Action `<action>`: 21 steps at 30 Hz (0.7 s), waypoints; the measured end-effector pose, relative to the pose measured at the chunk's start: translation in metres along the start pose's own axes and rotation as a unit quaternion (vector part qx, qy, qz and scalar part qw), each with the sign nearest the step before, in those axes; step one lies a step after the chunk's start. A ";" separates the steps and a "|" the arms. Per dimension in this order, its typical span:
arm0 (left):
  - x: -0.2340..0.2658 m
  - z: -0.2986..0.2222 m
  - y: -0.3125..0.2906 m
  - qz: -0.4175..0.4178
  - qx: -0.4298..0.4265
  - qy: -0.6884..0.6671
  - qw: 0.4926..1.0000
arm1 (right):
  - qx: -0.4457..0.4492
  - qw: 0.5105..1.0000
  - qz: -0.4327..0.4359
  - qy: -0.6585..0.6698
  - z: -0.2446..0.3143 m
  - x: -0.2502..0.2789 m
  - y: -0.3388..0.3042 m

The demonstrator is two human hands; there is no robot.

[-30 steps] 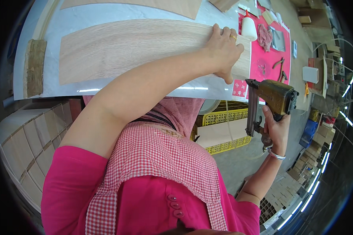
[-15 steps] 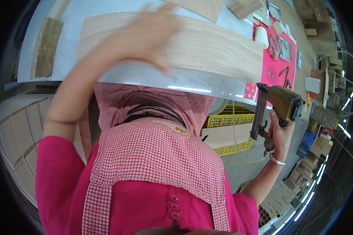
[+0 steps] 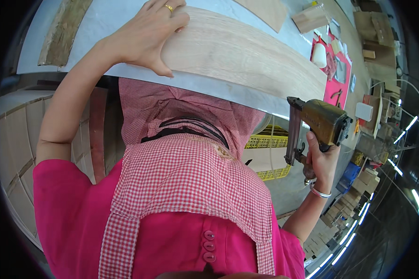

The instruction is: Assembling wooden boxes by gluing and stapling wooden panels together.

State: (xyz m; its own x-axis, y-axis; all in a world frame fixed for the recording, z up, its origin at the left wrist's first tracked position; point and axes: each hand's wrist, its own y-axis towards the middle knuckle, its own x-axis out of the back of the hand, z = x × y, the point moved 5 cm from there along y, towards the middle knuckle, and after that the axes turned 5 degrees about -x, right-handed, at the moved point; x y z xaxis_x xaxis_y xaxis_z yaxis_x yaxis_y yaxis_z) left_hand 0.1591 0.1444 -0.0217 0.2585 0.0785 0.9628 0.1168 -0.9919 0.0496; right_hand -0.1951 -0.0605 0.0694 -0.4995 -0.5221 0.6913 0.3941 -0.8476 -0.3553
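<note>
My left hand (image 3: 146, 37), a gold ring on one finger, lies over the left end of a long pale wooden board (image 3: 237, 51). Its thumb stands well apart from the fingers, close to the board's near edge, and the hand hides that end. My right hand (image 3: 323, 158), with a silver bangle at the wrist, is closed round the grip of a bronze and black nail gun (image 3: 323, 122). The gun's nose (image 3: 294, 102) hovers by the table's front edge, near the board's right end. A hose fitting (image 3: 308, 173) shows below the grip.
A rough wooden block (image 3: 63, 35) lies at the table's left. Beyond the board are a thin wooden panel (image 3: 265, 11), a wood block (image 3: 312, 18), a white glue bottle (image 3: 319, 55) and pliers (image 3: 337, 95) on pink sheeting. Yellow crates (image 3: 267, 142) stand below.
My left hand, blurred in motion before, has settled further left on the board. The nail gun in my right hand has shifted slightly left. The table scene sits a little differently in view.
</note>
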 end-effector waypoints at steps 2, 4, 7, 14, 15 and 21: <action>0.001 0.004 -0.004 -0.012 -0.016 0.037 0.999 | -0.003 1.000 0.004 -0.008 0.001 -0.002 0.000; -0.006 0.020 -0.007 -0.018 -0.022 0.054 0.998 | -0.004 1.000 0.011 -0.017 0.003 -0.004 0.002; -0.006 0.046 -0.034 -0.362 -0.357 -0.079 0.857 | 0.003 0.999 0.029 -0.017 0.009 -0.010 0.005; 0.002 0.037 -0.009 -0.233 -0.274 -0.077 0.930 | -0.019 0.999 0.030 -0.033 0.003 -0.010 0.006; -0.004 0.049 -0.028 -0.393 -0.389 -0.114 0.825 | -0.018 0.999 0.034 -0.029 0.005 -0.012 0.006; 0.019 0.028 -0.014 -0.276 -0.311 -0.093 0.905 | -0.015 0.999 0.026 -0.038 0.003 -0.013 0.004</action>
State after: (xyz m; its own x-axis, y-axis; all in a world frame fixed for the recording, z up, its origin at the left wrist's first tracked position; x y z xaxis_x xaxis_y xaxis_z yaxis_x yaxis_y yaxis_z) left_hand 0.1891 0.1631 -0.0116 0.4888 0.5364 0.6880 -0.2695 -0.6572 0.7039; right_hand -0.1848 -0.0571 0.0613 -0.4185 -0.5570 0.7174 0.3942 -0.8230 -0.4090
